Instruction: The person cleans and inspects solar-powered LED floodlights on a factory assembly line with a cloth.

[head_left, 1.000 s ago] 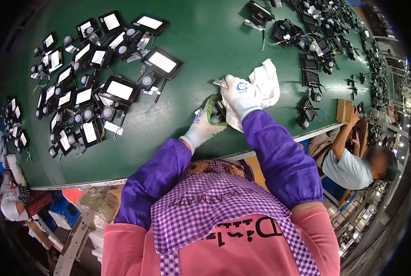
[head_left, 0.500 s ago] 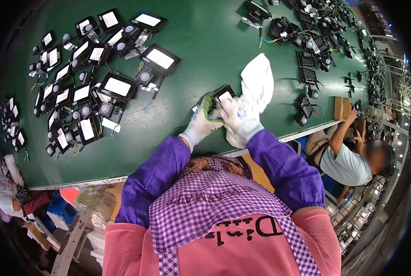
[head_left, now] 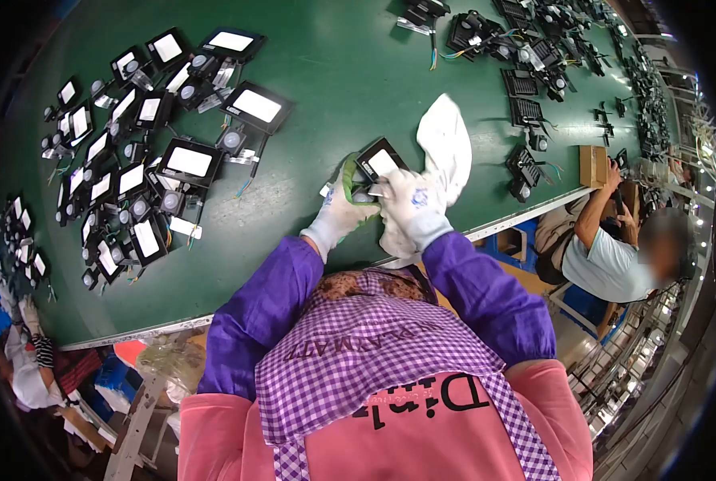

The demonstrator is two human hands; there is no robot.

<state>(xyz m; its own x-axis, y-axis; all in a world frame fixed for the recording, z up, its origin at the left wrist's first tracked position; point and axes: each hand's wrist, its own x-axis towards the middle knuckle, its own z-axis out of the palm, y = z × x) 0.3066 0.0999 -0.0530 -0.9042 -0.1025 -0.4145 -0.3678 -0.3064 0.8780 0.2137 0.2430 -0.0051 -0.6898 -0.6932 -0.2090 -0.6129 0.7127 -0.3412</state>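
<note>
Both my hands wear white gloves and meet over the green table near its front edge. A black floodlight (head_left: 380, 159) with a white panel lies between them, tilted. My left hand (head_left: 342, 210), its glove green along thumb and finger, is wrapped round the lamp's near left side. From the right, my right hand (head_left: 410, 204) presses on the lamp's lower part with bent fingers, and a white cloth (head_left: 446, 144) is bunched under and beside it. The cloth spreads up and away on the table. My fingers hide the lamp's near end.
Many floodlights with round sensors (head_left: 188, 162) cover the left of the green table (head_left: 326, 88). More black lamps (head_left: 526, 112) with coloured wires lie at the right. A co-worker (head_left: 606, 256) sits at the right edge by a cardboard box (head_left: 592, 166).
The view has shifted slightly. More of the lamp's white panel shows between my hands, and my right hand has moved down off it a little.
</note>
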